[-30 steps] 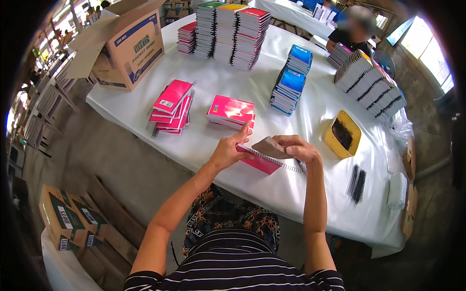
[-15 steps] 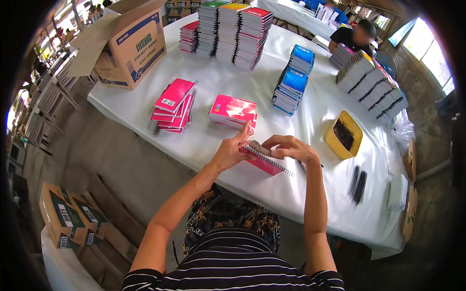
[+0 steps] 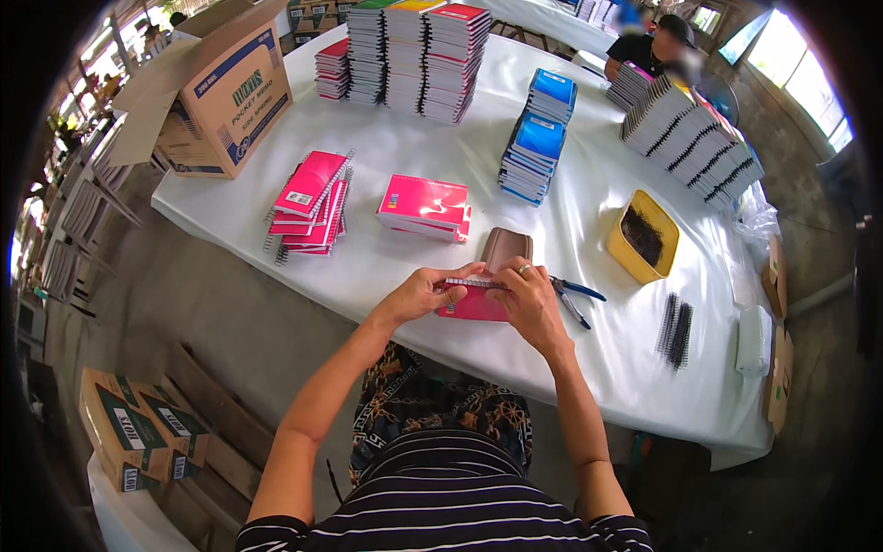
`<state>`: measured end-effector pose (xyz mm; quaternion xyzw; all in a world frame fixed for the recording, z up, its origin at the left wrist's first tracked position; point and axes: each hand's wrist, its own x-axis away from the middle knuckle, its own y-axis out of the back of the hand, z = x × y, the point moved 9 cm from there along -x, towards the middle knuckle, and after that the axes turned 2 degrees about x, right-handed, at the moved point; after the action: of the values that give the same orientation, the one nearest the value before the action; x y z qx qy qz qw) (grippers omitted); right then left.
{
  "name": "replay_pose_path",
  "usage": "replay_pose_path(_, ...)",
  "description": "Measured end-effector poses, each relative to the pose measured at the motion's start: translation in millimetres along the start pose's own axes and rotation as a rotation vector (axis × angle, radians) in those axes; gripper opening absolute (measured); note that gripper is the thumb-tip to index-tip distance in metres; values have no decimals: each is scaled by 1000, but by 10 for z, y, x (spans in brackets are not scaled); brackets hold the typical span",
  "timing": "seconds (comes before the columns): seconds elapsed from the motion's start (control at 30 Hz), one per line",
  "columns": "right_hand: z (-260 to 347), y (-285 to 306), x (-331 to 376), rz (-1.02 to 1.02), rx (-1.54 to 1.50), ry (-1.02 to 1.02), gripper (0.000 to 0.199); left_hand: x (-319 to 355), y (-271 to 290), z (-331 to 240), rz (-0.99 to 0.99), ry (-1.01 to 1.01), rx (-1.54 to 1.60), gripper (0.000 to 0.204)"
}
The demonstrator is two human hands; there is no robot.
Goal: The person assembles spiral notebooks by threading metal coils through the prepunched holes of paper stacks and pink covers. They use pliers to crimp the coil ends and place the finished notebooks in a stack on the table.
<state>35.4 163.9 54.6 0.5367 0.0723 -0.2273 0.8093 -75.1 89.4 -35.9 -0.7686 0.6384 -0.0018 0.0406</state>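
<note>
A pink notebook (image 3: 474, 306) is held at the table's near edge, its spine edge with a wire coil facing up and away. My left hand (image 3: 418, 294) grips its left end, thumb and fingers on either side of the coil edge. My right hand (image 3: 529, 299) has its fingers closed on the right part of the same edge and hides the coil's end. Just beyond the fingers lies a brown curved block (image 3: 509, 246). Blue-handled pliers (image 3: 572, 298) rest right of my right hand. A short pile of pink notebooks (image 3: 423, 204) sits farther off.
A fanned pile of coiled pink notebooks (image 3: 313, 198) lies left. Blue notebooks (image 3: 536, 143) and tall notebook stacks (image 3: 405, 60) stand farther back. To the right are a yellow tub (image 3: 616, 248) of dark bits and loose black coils (image 3: 676, 331). A carton (image 3: 230, 101) stands far left; a person (image 3: 648, 55) sits across.
My right hand has come down and left onto the notebook's coil edge. The brown block, partly hidden by my hands before, now lies in view beyond them, and the pliers show more.
</note>
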Motion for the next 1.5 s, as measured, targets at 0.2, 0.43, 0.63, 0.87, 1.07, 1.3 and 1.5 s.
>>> replay_pose_path(0.2, -937, 468, 533, -200, 255, -274, 35, 30, 105, -568, -250, -94, -292, 45)
replay_pose_path(0.43, -972, 254, 983, -190, 495, -342, 42, -167, -501, -773, -377, -490, -1264, 54)
replay_pose_path(0.63, -188, 243, 821, -241, 127, -245, 39, -136, -555, -485, -412, -462, -1242, 57)
replay_pose_path(0.87, -174, 242, 723, -255, 99, -176, 40, -174, -586, -564, -401, -455, -1231, 57)
replay_pose_path(1.07, -540, -303, 732, 236, -772, -628, 27, -115, -531, -617, -433, -476, -1209, 57)
replay_pose_path(1.3, -846, 143, 575, 227, -657, -545, 34, 98, -236, -1264, -590, -619, -1411, 68)
replay_pose_path(1.5, -1311, 544, 669, -162, 499, -126, 32, 558, 1610, -1819, -737, -534, -889, 57)
